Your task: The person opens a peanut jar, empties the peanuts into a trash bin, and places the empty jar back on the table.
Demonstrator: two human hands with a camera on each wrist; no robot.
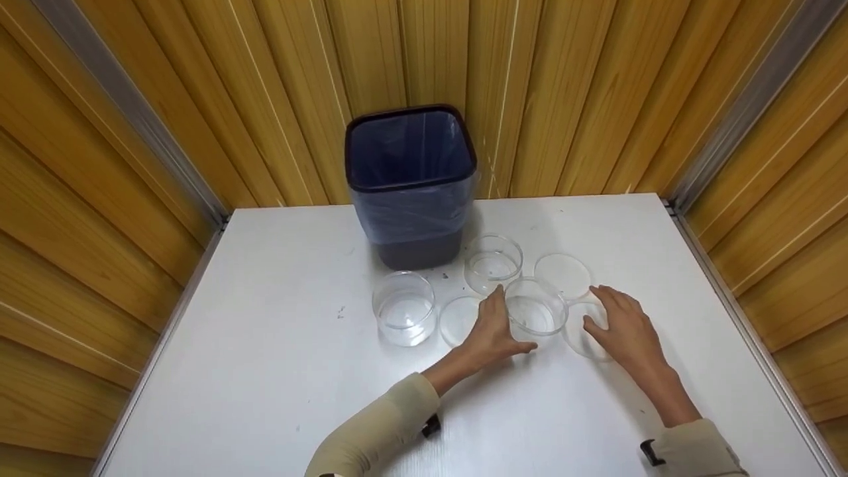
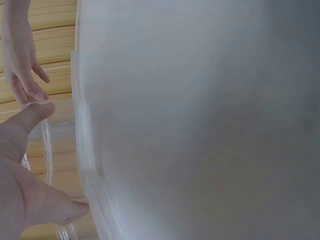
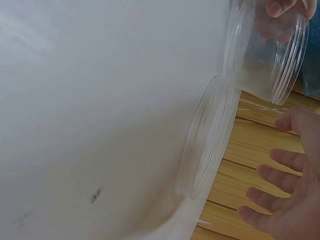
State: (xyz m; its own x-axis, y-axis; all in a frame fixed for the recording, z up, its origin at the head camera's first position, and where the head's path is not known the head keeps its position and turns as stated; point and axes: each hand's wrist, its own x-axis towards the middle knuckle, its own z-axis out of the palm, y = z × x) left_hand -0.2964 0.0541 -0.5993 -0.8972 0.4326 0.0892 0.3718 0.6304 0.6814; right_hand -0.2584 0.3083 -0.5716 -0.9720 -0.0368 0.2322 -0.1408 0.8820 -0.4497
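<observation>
My left hand (image 1: 490, 334) is beside a clear round jar (image 1: 536, 315), its fingers along the left side and its thumb stretched across the front. The right wrist view shows this lidless jar (image 3: 260, 67) with left fingertips visible through its wall; whether they press on it I cannot tell. To the right, my right hand (image 1: 629, 331) hovers with spread fingers, holding nothing, over a clear round lid (image 1: 580, 341). Another lid (image 1: 562, 271) lies behind it, and a third lid (image 1: 457, 321) is partly covered by the left hand.
A second clear jar (image 1: 493, 265) stands just behind the first. Farther left is a third jar (image 1: 404, 311). A dark bin (image 1: 421, 228) lined with a bluish bag stands at the back of the white table (image 1: 285, 318). Wood-patterned walls (image 1: 265, 99) enclose the table.
</observation>
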